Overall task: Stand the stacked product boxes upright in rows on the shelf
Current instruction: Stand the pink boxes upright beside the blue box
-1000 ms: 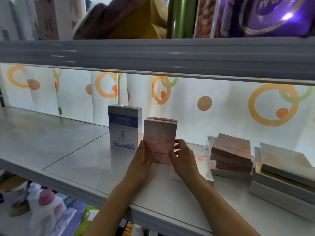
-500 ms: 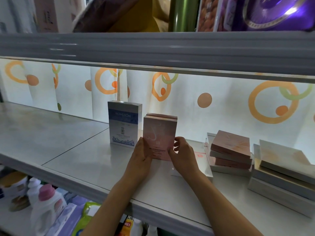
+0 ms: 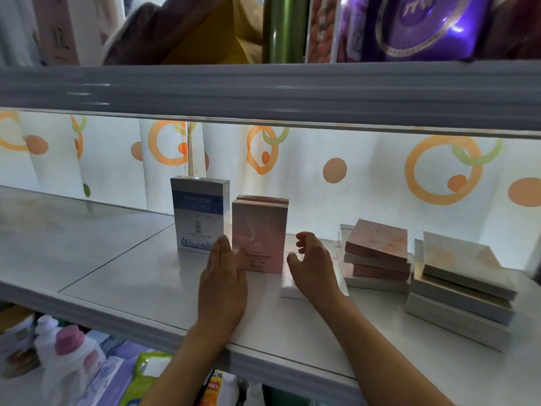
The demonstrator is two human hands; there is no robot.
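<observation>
A pink box (image 3: 259, 234) stands upright on the white shelf (image 3: 131, 276), another pink box right behind it. To its left stands a blue-and-white box (image 3: 199, 213). My left hand (image 3: 224, 276) lies with straight fingers against the pink box's left edge. My right hand (image 3: 314, 266) hovers just right of that box, fingers loosely curled, holding nothing, above a flat white box (image 3: 288, 284). A stack of flat pink boxes (image 3: 377, 252) lies further right, and a stack of pale boxes (image 3: 462, 285) beyond it.
The upper shelf's grey edge (image 3: 263, 92) hangs low overhead, loaded with bags and packets. A curtain with orange circles (image 3: 351, 171) closes the back. Bottles and packets (image 3: 70, 358) fill the shelf below. The shelf's left half holds nothing.
My right hand has let go of the upright pink box and drawn off to the right. The left hand stays against the box's left edge.
</observation>
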